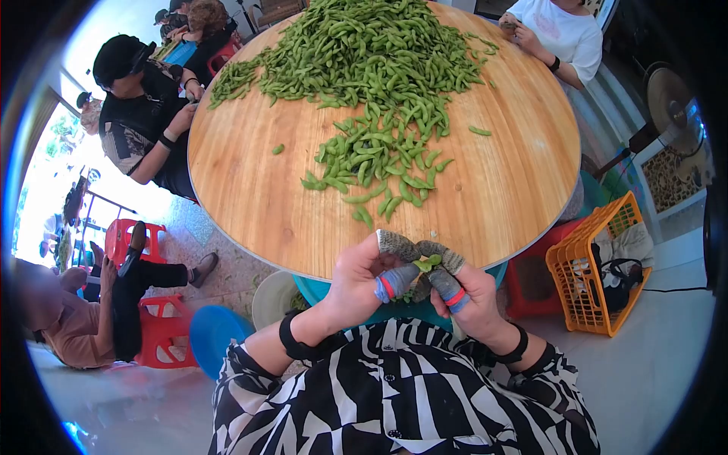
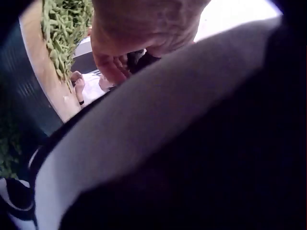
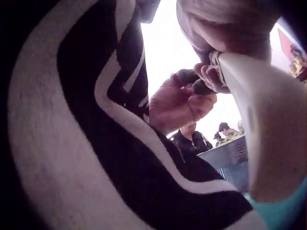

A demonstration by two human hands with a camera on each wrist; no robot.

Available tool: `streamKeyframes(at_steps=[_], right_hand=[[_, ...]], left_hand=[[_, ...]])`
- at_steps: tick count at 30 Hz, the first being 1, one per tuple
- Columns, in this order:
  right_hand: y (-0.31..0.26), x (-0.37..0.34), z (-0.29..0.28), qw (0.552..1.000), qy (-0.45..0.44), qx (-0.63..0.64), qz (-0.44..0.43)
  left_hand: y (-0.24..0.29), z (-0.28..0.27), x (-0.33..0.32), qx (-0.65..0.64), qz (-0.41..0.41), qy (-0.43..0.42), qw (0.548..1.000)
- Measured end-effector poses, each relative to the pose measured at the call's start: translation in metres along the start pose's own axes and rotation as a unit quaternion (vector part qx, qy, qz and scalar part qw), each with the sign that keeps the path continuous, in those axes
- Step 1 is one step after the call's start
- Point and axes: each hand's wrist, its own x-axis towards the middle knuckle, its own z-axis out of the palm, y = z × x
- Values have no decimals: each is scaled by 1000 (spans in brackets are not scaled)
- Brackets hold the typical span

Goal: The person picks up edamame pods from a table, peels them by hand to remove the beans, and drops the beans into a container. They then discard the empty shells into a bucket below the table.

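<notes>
A split green edamame pod (image 1: 428, 262) is pinched between my two hands, just beyond the near edge of my lap. My left hand (image 1: 353, 277) grips it from one side with thumb and forefinger. From the other side my right hand (image 1: 474, 299) pinches it the same way. Grey cloth covers wrap those fingertips, with red bands on the thumbs. In the left wrist view the back of my left hand (image 2: 144, 26) hides the pod. The right wrist view shows my right hand (image 3: 225, 26) meeting the left. A large heap of edamame pods (image 1: 371, 53) lies ahead.
The heap lies on a round wooden table (image 1: 250, 182). Below my hands is a teal basin (image 1: 309, 288), with a pale basin (image 1: 271, 299) and a blue basin (image 1: 216, 334) to the left. An orange crate (image 1: 560, 265) stands right. Other people sit around the table.
</notes>
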Motion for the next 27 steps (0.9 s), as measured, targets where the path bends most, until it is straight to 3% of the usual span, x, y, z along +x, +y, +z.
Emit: streamKeyframes(at_steps=[2,4,6,9,11,12,14,15,16,17,20,22,27], right_hand=[[2,1,-1,1000,-2,-18,4],[7,2,0,977,3,-172,-129],[7,1,-4,979,-4,-168,-114],[4,-2,-9,980,-21,-173,-95],[4,-2,-9,978,-29,-181,-95],[6,-2,-8,977,-30,-182,-105],[7,-3,-7,976,-31,-183,-114],[6,-3,-9,992,-45,-108,-36],[4,-3,-10,997,-60,-34,43],[3,-1,-10,997,-62,-34,42],[1,4,-9,996,-41,64,50],[3,7,-10,990,-78,107,54],[10,12,-2,994,-75,71,45]], left_hand=[[-5,4,2,-9,75,-10,997],[-10,7,3,-35,69,-16,997],[-13,6,2,-63,62,-24,996],[-13,4,-2,11,63,-49,997],[-13,3,-4,160,95,-33,982],[-13,4,-3,161,96,-34,982],[-13,7,-3,245,171,-14,954],[-11,6,-1,244,171,-14,954],[-7,4,2,109,66,2,992],[-5,2,4,-30,-40,18,999],[-14,-5,7,-75,-13,19,997],[-18,-7,5,-110,-11,18,994],[-23,-8,6,-100,-19,20,995]])
